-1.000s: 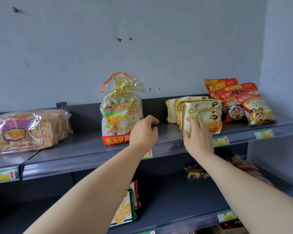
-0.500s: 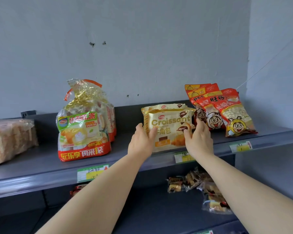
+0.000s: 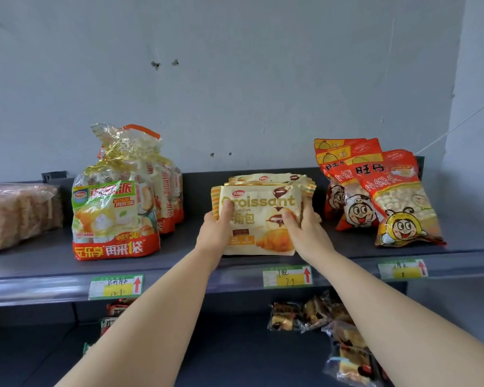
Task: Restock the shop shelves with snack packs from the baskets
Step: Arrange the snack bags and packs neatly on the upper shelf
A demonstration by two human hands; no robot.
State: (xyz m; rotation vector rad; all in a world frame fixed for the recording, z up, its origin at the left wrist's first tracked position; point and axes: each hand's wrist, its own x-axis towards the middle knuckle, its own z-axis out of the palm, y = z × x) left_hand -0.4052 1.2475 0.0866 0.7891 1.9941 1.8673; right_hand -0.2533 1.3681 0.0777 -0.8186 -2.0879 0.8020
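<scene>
The left hand (image 3: 217,229) and right hand (image 3: 306,233) are clamping the front Croissant pack (image 3: 263,222) by its side edges, thumbs curling over its printed face. Half a second ago the fingers were only lying flat against it. The pack is standing on the upper shelf (image 3: 53,263), against more Croissant packs (image 3: 266,178) behind. To its left tied cake bags (image 3: 109,219) are standing, with wrapped bread (image 3: 17,213) lying farther left. To the right, red cartoon-faced snack packs (image 3: 397,202) are leaning back. The right forearm (image 3: 389,317) is crossing over small cake packs (image 3: 316,317) on the lower shelf (image 3: 235,344).
</scene>
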